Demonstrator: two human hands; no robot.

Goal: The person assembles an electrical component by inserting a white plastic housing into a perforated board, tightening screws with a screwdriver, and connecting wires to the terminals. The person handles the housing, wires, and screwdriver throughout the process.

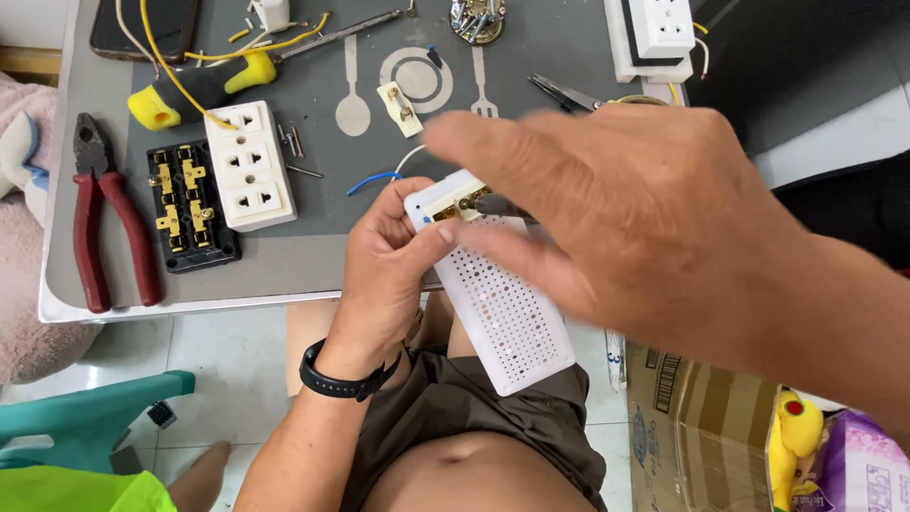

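My left hand (384,275) is clenched around the top end of a white perforated box (493,289), holding it tilted over my lap at the near edge of the surface (284,275). My right hand (626,209) hovers above it with fingers spread, blurred, so I can't quite tell whether it pinches the dark tool tip (498,204) at the box's brass contacts. Red pliers (104,223) and a white socket strip (248,166) lie left.
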